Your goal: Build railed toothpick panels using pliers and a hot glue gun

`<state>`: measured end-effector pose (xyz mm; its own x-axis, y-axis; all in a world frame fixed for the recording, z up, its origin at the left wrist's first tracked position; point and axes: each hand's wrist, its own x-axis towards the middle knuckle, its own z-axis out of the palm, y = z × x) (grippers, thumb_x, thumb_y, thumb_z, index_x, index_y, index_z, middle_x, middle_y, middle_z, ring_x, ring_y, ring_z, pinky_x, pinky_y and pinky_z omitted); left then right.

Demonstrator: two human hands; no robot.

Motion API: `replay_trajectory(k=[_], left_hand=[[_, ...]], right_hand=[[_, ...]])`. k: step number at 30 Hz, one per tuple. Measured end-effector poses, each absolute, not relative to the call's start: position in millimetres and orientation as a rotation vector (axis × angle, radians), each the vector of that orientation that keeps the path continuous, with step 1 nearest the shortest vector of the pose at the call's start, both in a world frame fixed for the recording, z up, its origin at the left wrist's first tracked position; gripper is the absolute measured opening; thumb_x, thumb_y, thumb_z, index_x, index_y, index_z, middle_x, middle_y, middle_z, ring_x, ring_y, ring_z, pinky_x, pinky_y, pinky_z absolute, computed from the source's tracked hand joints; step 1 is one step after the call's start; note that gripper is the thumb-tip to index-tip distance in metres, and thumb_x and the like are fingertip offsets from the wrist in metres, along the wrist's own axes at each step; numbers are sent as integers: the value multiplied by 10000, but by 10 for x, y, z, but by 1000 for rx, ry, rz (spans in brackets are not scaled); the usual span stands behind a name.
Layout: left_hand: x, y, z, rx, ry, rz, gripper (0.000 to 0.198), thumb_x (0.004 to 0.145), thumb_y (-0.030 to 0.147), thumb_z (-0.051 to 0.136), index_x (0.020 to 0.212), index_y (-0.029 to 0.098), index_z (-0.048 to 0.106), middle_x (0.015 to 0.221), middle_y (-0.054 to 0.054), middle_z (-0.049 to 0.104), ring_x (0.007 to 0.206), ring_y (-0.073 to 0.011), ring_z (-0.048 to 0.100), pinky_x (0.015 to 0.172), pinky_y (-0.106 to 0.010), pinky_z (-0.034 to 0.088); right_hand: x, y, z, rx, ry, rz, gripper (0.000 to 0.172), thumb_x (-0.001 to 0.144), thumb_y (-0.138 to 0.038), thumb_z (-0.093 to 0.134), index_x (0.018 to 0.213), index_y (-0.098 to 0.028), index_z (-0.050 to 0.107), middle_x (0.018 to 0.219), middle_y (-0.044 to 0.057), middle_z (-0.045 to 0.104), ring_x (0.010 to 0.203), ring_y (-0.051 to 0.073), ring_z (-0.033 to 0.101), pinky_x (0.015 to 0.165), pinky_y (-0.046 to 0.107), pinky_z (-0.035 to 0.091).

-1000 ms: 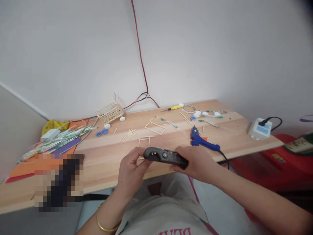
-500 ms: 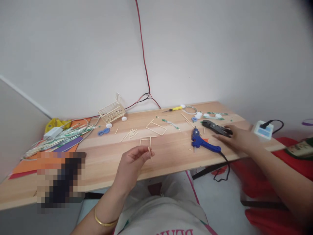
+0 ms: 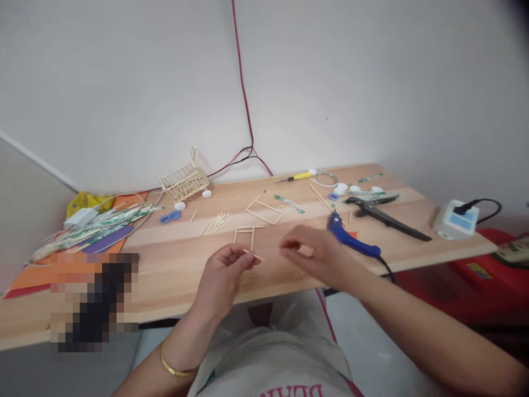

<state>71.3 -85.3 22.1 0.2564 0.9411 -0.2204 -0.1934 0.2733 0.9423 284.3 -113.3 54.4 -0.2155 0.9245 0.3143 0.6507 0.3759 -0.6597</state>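
Note:
My left hand (image 3: 225, 275) is closed in a pinch on a short wooden stick (image 3: 257, 256), held low over the table's front part. Just beyond its fingers lies a small stick frame (image 3: 244, 231). To the right, my right hand (image 3: 320, 256) hovers with fingers bent and a gap between thumb and fingers; I see nothing in it, though it is slightly blurred. Behind it lie a blue glue gun (image 3: 351, 240) and a pair of black-handled cutters (image 3: 388, 216), the cutters with handles spread. Another stick frame (image 3: 264, 211) lies farther back.
A stick-built cart (image 3: 185, 184) with white wheels stands near the wall. Loose sticks (image 3: 217, 221), blue caps (image 3: 170, 216), a yellow-handled tool (image 3: 298, 176) and a tape ring (image 3: 325, 179) lie about. Bagged sticks (image 3: 99, 229) fill the left; a power strip (image 3: 457, 219) sits right.
My right hand has let go of the cutters and moved left toward my left hand. The cutters now lie with handles spread. The stick in my left hand has turned nearer level.

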Motion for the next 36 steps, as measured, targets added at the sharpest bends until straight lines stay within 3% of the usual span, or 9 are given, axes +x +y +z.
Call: replay_trajectory(k=[4, 9, 13, 16, 24, 36], left_hand=[[620, -907, 205, 1021, 1019, 942, 142, 699, 255, 737, 778, 158, 670, 758, -17, 689, 752, -123, 618, 739, -224, 450], [456, -782, 243, 1194, 1091, 888, 122, 716, 280, 700, 781, 177, 695, 768, -19, 686, 718, -135, 603, 688, -236, 458], [318, -487, 291, 1693, 1195, 774, 224, 715, 233, 667, 933, 197, 704, 844, -33, 689, 723, -160, 606, 680, -272, 469], [237, -295, 246, 2048, 1219, 688, 203, 773, 151, 560, 926, 183, 690, 866, -52, 679, 802, -184, 612, 751, -309, 468], [194, -178, -19, 2214, 1136, 608, 246, 863, 142, 468, 1049, 161, 629, 992, -75, 653, 942, -204, 577, 856, -346, 460], [269, -157, -59, 2414, 1194, 313, 319, 895, 177, 410, 1164, 157, 581, 936, -96, 605, 878, -237, 559, 794, -393, 470]], right_hand=[[2346, -973, 460, -1290, -2037, 862, 108, 835, -255, 580, 858, -192, 663, 769, 4, 666, 710, 126, 584, 639, 239, 433], [2268, -762, 405, -1285, -2033, 1006, 79, 807, -219, 586, 780, -179, 649, 714, -14, 640, 660, 108, 548, 608, 218, 411], [2261, -490, 355, -1400, -2092, 648, 74, 765, -127, 590, 750, -170, 649, 760, 20, 617, 760, 146, 557, 710, 266, 410], [2241, -286, 267, -1520, -2161, 427, 79, 765, -140, 597, 760, -171, 669, 813, 51, 609, 830, 180, 550, 762, 304, 396], [2172, -96, 118, -1658, -2329, 421, 73, 738, -146, 613, 721, -182, 674, 791, 49, 598, 830, 190, 531, 738, 299, 366], [2149, -55, 113, -1695, -2461, 337, 55, 754, -170, 609, 726, -189, 653, 814, 55, 598, 854, 213, 514, 719, 328, 319]])
